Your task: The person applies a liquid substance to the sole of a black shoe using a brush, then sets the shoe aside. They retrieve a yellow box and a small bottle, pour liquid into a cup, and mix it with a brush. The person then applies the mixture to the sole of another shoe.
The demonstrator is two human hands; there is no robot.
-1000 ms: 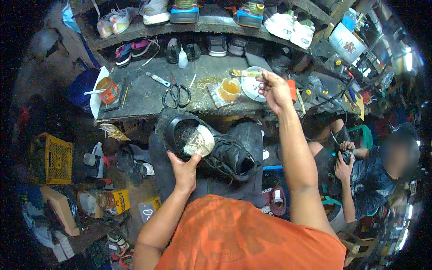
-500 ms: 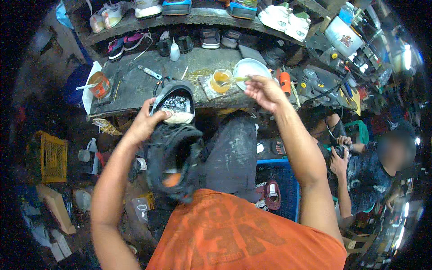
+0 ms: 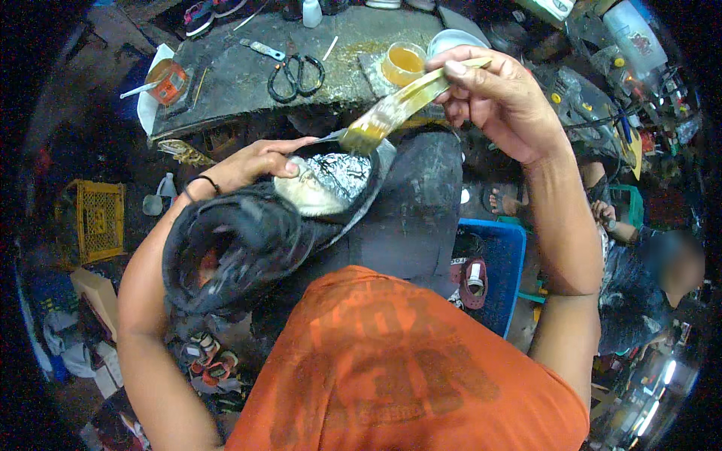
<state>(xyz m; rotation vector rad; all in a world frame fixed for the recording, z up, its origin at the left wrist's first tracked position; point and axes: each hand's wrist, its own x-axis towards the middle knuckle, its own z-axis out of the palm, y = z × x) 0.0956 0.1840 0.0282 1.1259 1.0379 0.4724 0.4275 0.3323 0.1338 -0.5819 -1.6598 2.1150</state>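
Observation:
My left hand (image 3: 252,167) grips a black shoe (image 3: 237,237) tilted over my lap, with the thumb on a cream-coloured pad inside its opened front. A glossy wet black surface (image 3: 338,174) shows within that opening. Between the fingertips and thumb of my right hand (image 3: 500,105) is a flat brush (image 3: 402,109) with a thin pale handle. Its yellow-wet bristles hang just over the shoe's edge; whether they touch cannot be made out. Beyond the brush, a clear tub of amber liquid (image 3: 404,63) stands on the workbench (image 3: 226,83).
Scissors (image 3: 297,78) and a blue-handled tool (image 3: 261,49) lie on the bench. At its left stands an orange can (image 3: 167,81) with a stick in it. A blue crate (image 3: 500,278) holds shoes beside my right leg. Another person (image 3: 639,293) sits to the right.
The brush has come from beside the tub toward me and over the shoe. My left hand has drawn the shoe nearer and turned it, uncovering the scissors. The view has tipped downward.

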